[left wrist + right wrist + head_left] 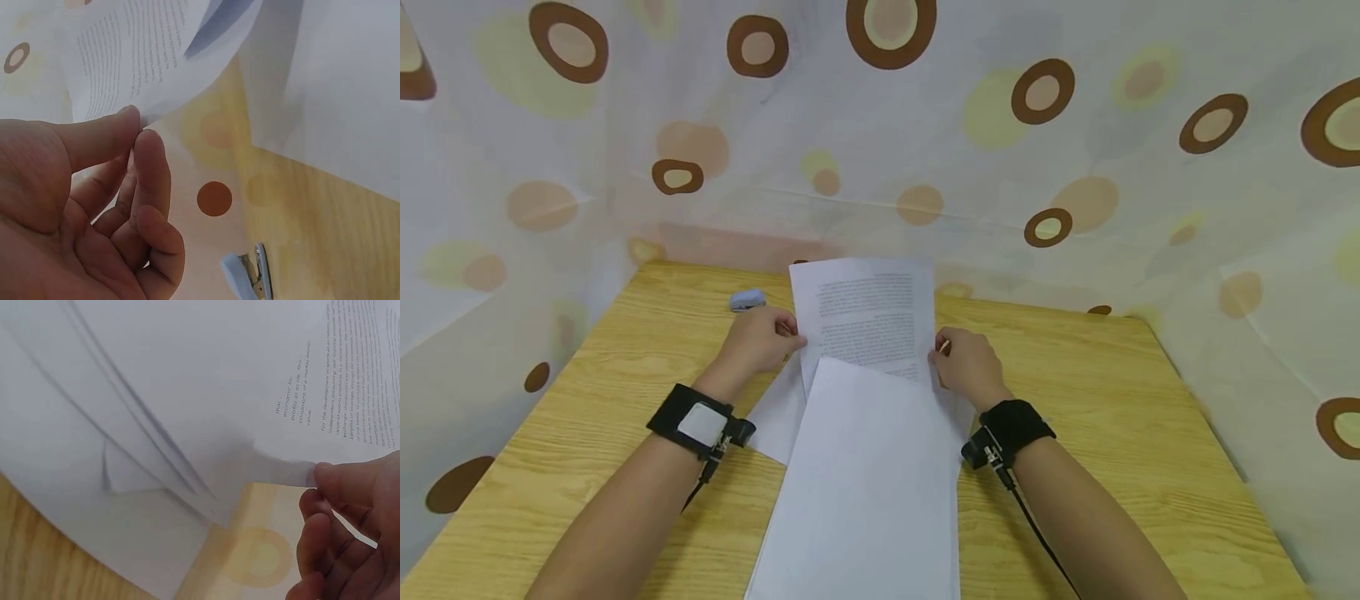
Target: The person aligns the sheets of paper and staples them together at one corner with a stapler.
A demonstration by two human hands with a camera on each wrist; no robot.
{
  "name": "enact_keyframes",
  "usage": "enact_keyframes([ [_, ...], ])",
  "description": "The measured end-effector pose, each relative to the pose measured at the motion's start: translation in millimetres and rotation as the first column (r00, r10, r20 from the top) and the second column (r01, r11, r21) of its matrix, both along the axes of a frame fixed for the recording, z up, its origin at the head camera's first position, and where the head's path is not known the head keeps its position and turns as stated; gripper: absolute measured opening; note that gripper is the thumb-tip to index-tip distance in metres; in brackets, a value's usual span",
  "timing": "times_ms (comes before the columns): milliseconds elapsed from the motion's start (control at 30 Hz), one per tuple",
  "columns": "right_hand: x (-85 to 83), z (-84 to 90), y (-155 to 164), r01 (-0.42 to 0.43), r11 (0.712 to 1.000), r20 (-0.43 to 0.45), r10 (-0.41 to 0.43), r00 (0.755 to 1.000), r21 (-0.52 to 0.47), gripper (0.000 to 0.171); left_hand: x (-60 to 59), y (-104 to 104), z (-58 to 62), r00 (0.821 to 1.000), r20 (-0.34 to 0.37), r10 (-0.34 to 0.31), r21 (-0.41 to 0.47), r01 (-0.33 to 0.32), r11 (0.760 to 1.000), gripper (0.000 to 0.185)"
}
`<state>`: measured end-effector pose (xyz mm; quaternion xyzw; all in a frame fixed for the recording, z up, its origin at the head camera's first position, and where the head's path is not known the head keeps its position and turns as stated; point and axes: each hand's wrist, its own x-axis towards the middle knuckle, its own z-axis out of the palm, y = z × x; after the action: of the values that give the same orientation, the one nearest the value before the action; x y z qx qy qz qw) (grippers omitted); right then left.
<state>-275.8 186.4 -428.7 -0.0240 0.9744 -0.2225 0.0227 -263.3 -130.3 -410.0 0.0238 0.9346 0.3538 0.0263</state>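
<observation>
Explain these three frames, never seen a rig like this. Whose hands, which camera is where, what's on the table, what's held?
No machine here: a person wears a head camera and two wrist cameras. The wide picture looks forward and down from the head; the close ones come from the left and right wrists. The left hand and right hand pinch opposite side edges of a printed sheet. A blank-faced white sheet overlaps its lower part. On the wooden table, a blue stapler lies beyond the left hand.

Head view bright, even, soft shadows; wrist views dimmer, hazier, printed sheet (140, 56) unreadably soft in left, grey shadow lines along paper sheets (81, 469) in right.
</observation>
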Motion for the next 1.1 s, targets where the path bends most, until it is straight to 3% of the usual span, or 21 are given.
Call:
enact_keyframes([
  [500, 7.5, 9.1, 3.0, -0.066, 0.987, -0.171, 0.041, 0.984, -0.143, 0.014, 5.3, -0.3, 11.4, 0.993, -0.113, 0.027, 0.051, -0.021, 0.998, 0.016],
  [700, 10.9, 15.9, 4.1, -0.104, 0.972, -0.247, 0.05, 0.968, -0.211, 0.015, 8.1, 1.3, 19.6, 0.97, -0.237, 0.057, 0.093, -0.036, 0.995, 0.017],
  [967, 18.0, 23.5, 5.9, -0.114, 0.958, -0.296, 0.033, 0.955, -0.262, 0.014, 12.5, 5.3, 25.5, 0.949, -0.308, 0.072, 0.123, -0.036, 0.992, 0.016],
  [1100, 19.9, 28.9, 6.7, -0.121, 0.952, -0.323, 0.025, 0.946, -0.281, 0.014, 14.0, 5.2, 29.4, 0.927, -0.364, 0.087, 0.149, -0.035, 0.988, 0.014],
])
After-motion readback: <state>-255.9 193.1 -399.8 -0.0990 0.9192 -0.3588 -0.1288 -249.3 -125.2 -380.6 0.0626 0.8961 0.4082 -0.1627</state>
